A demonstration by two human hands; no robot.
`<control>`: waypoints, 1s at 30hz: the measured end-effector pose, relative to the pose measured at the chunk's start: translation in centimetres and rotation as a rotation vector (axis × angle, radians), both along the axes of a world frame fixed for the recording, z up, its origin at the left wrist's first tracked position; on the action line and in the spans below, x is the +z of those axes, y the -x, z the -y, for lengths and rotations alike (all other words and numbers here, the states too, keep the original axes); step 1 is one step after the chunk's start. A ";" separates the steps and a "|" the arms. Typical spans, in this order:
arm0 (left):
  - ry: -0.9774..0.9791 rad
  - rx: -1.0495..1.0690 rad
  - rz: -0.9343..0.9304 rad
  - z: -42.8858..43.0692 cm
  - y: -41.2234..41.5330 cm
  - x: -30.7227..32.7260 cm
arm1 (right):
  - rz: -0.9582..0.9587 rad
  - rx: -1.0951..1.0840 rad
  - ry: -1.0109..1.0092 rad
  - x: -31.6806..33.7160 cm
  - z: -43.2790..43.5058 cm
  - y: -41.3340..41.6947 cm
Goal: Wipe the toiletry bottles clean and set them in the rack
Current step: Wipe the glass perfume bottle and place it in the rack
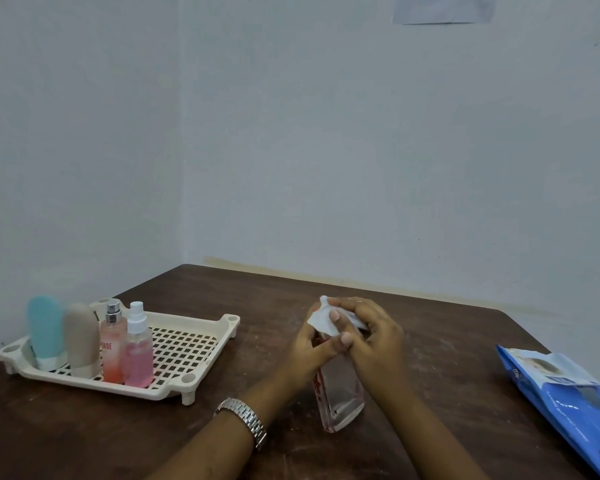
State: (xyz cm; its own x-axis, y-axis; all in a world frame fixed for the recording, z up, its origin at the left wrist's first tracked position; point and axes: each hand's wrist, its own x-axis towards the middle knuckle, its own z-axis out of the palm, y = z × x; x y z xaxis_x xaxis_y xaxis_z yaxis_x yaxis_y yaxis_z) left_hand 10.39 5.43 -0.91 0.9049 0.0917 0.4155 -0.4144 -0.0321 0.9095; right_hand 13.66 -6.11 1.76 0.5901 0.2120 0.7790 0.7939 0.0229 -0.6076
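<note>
While left hand [308, 353] grips bottle [342, 393], right fingers [355, 306] hold wipe [321, 321] atop.

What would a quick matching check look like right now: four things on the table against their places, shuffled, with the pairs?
Things:
1. teal tube
2. clear bottle
3. white wipe
4. blue wipe pack

Places:
A. lying at the right edge of the table
B. under the right hand, at the bottle's top
C. standing at the left end of the rack
D. gripped by the left hand, in front of the person

Pairs: 1-C; 2-D; 3-B; 4-A.
</note>
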 end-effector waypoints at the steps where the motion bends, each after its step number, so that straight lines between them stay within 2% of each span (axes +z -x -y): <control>1: -0.014 0.018 0.015 0.1 0.0 0.0 | 0.003 0.026 0.027 0.0 0.0 0.0; 6: -0.110 0.069 0.088 0.4 0.5 -0.1 | 0.065 -0.002 0.180 0.5 0.5 -0.1; 15: -0.271 0.037 0.237 1.4 1.6 1.2 | 0.169 0.074 0.126 1.3 0.7 0.6; 25: -0.055 -0.027 0.122 1.8 1.0 0.2 | 0.194 0.006 0.229 0.9 0.0 0.6; 30: -0.012 -0.003 0.094 1.5 0.8 0.4 | 0.167 0.037 0.254 1.0 -0.4 0.9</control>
State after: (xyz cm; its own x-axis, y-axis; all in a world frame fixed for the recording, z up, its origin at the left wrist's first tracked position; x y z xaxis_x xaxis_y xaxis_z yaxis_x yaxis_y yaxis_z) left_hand 9.61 3.89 -0.55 0.8623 0.0834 0.4995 -0.4977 -0.0418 0.8663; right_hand 12.78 -5.75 2.75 0.4463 0.4316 0.7839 0.8849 -0.0821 -0.4585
